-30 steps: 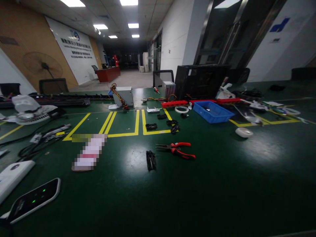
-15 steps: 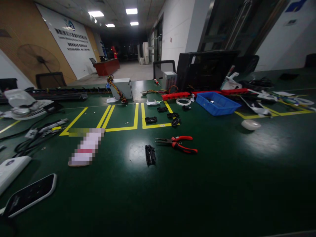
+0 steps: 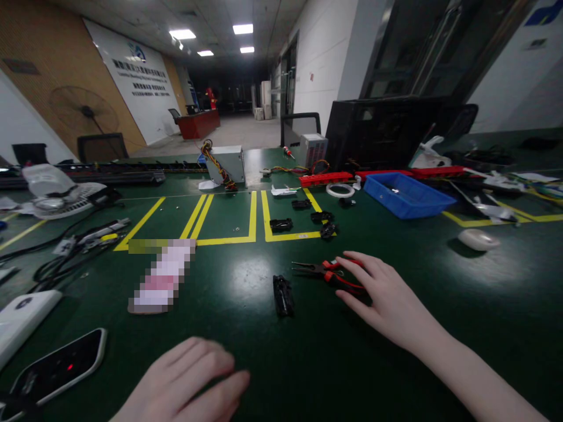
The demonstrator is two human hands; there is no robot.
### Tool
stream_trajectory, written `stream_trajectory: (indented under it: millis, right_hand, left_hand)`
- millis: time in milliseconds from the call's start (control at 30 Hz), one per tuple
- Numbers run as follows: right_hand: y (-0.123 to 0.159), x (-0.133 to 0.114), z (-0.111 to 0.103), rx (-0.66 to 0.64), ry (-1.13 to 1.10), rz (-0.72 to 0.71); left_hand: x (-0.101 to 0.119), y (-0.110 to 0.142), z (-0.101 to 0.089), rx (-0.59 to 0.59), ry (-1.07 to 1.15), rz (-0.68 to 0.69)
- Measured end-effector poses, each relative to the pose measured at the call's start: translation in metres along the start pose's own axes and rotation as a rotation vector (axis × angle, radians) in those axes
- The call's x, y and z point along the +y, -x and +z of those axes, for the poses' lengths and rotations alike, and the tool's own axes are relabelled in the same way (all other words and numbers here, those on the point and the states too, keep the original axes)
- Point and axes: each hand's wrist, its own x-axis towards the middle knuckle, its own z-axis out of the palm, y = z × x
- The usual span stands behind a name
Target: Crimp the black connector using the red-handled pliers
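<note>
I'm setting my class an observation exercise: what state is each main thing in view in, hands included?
Pliers: lying flat, partly open
Right hand: spread open at the pliers, grip not closed
Left hand: curled, palm hidden
Nearest black part: lying down, in neither hand
Blue tray: upright, open-topped
Dark-faced device: red light on
Ceiling lights: lit

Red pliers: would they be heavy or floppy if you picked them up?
The red pliers are probably stiff and fairly heavy for their size, since their long nose looks metal. Their handles stand apart, so they may swing together if squeezed.
</note>
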Motion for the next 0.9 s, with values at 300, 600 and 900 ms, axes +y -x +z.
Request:
stream_trajectory:
  millis: [300,600,900]
  right_hand:
    - [0.002,0.022,0.032,-0.107,-0.07,0.132]
    - [-0.016,0.023,0.027,-0.138,0.024,0.04]
    - [-0.026,0.021,0.023,0.259,0.227,-0.278]
  left_hand:
    - [-0.04,-0.087,0.042,-0.137,0.266,-0.18]
    - [-0.07,-0.101,0.054,-0.302,0.365,-0.054]
    - [-0.071,-0.112,0.055,-0.285,0.317,0.004]
